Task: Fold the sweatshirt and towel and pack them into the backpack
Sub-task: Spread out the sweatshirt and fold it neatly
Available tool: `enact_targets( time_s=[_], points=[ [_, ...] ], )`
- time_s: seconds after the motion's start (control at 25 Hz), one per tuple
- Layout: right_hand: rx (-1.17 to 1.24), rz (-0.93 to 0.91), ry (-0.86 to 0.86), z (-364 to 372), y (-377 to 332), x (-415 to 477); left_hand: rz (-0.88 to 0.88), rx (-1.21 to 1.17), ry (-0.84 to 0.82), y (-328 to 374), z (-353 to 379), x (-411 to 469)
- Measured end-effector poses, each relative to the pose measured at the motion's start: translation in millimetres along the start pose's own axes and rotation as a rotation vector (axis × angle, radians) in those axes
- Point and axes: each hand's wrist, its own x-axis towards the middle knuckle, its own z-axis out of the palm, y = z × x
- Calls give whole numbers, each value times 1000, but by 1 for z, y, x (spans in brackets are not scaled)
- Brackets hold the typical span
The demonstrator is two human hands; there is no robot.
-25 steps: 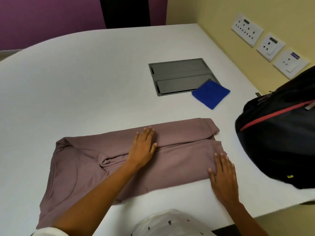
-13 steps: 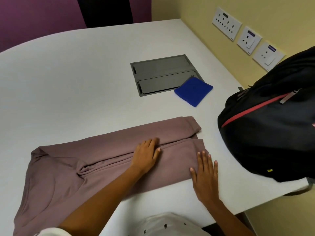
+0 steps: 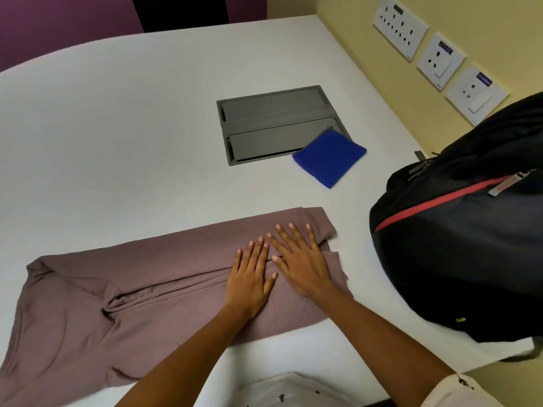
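Both palms are down on the mauve, soft-knit sweatshirt [image 3: 164,277]. My left grip [image 3: 249,283] and right grip [image 3: 299,259] lie side by side, almost touching. Their fingers are straight and spread, so they press the cloth and clasp nothing. They sit right on the seam where two lengthwise folds meet, flattening it against the white tabletop [image 3: 117,142].

The sweatshirt's long axis runs crosswise in front of me, tilting slightly away toward the right. Under and to the right of my grips it is a tidy narrow band that ends just past my right fingertips. Left of my left grip it widens into a loose, rumpled spread that runs toward the near edge. I can't tell which end is the neck.

By my reckoning the sweatshirt is about half folded: the long sides are in, but the wide left part needs gathering and the length needs doubling over.

Beyond my right grip, well apart, the small royal-blue cloth towel [image 3: 329,157] already sits in a neat square. One corner overlaps the grey recessed hatch [image 3: 276,121].

Right of my right grip stands the black fabric backpack [image 3: 458,245] with its red zip line, near the sweatshirt's end but not touching it. I can't see whether it's open. Nothing looks packed yet, so both pieces are left to go in.
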Motion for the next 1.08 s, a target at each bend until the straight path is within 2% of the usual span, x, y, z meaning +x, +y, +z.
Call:
enact_targets(
  time_s=[0.16, 0.4, 0.48, 0.56, 0.68, 0.84, 0.96, 1.08],
  points=[
    [19, 160, 32, -7, 32, 0, -2, -17, 26, 0, 6, 0],
    [243, 483, 191, -19, 18, -48, 9, -173, 144, 7, -33, 38],
    [334, 639, 133, -28, 12, -81, 67, -153, 147, 14, -44, 67],
    [398, 775, -32, -38, 3, -107, 121, -143, 106, 25, -52, 97],
    [467, 836, -116, -44, -8, -119, 167, -90, -21, 42, -60, 131],
    [623, 955, -157, -54, -15, -102, 92, -76, -151, 52, -60, 148],
    [750, 1077, -242, -58, -5, -85, 22, -110, -166, 55, -63, 151],
    [797, 1105, -285, -68, 2, -79, -29, -193, -156, 57, -74, 154]
  ],
)
